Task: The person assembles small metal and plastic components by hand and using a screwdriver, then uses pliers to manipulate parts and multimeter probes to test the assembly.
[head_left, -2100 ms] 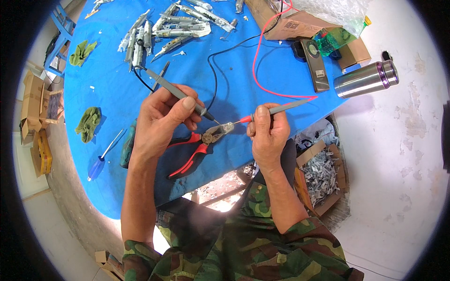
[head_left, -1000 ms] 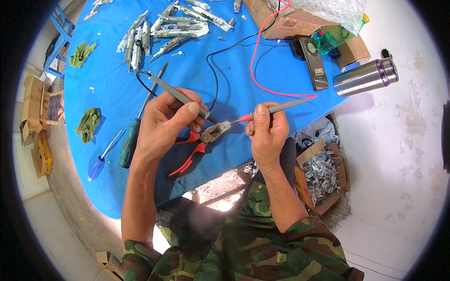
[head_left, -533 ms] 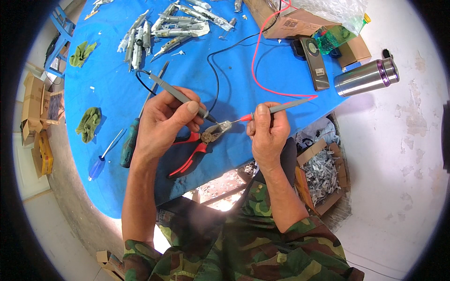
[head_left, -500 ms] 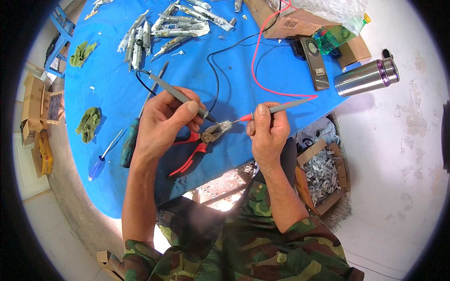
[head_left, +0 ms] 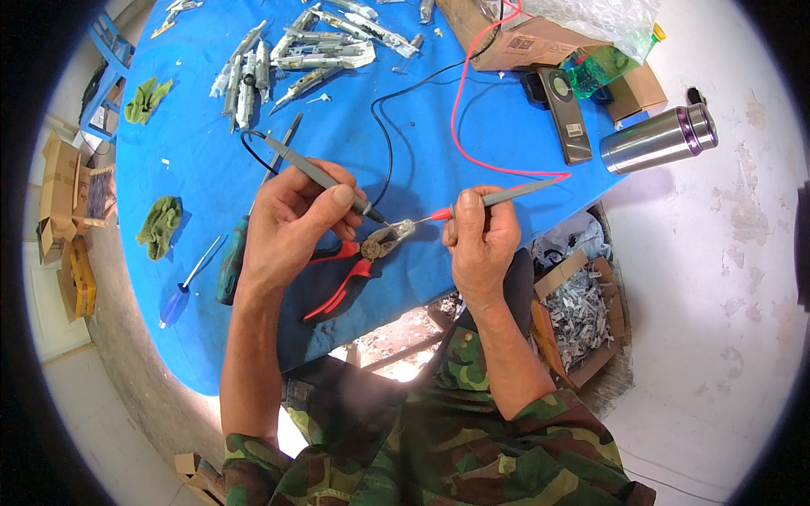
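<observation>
My left hand (head_left: 295, 215) is closed on a grey test probe (head_left: 314, 171) with a black lead. In my right hand (head_left: 483, 240) I pinch the other test probe (head_left: 516, 191), grey with a red front and a red lead. Both thin tips point at a small clear-and-metal piece (head_left: 406, 228) in the jaws of red-handled pliers (head_left: 369, 249) lying on the blue cloth. The tips appear to touch it or come very close; its kind is too small to make out. A green-handled screwdriver (head_left: 233, 263) lies beside my left wrist, its shaft partly hidden.
Several slim grey-white parts (head_left: 316, 51) lie piled at the far side. A blue screwdriver (head_left: 176, 304) and green gloves or rags (head_left: 159, 228) are at the left. At the right stand a steel flask (head_left: 654, 145) and a cardboard box (head_left: 531, 42). A scrap-filled carton (head_left: 540, 325) sits below the table edge.
My left hand's probe tip has dipped slightly toward the piece in the pliers. The right hand has shifted only a touch to the left.
</observation>
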Demonstrator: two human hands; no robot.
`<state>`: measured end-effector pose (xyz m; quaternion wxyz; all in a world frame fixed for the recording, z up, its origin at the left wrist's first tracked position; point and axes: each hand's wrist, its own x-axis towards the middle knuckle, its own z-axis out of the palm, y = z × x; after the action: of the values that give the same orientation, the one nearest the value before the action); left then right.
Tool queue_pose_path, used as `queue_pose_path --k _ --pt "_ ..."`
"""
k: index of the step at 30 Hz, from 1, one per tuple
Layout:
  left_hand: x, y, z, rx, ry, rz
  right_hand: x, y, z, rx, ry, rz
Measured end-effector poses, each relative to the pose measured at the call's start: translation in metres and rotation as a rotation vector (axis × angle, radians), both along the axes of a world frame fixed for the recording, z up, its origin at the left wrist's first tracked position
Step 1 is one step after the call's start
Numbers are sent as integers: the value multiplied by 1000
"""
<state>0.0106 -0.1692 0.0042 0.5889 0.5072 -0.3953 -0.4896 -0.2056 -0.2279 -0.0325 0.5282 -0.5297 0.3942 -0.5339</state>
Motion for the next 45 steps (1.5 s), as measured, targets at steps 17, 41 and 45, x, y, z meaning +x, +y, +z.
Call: queue_pose_path --k 17,41,45 --pt "0 1 0 -12 10 -10 1 1 2 -5 10 7" --pt "-2 1 0 -16 6 -13 3 0 1 -60 24 -8" --pt "-2 1 1 -22 -4 -28 3 0 1 -44 26 -15"
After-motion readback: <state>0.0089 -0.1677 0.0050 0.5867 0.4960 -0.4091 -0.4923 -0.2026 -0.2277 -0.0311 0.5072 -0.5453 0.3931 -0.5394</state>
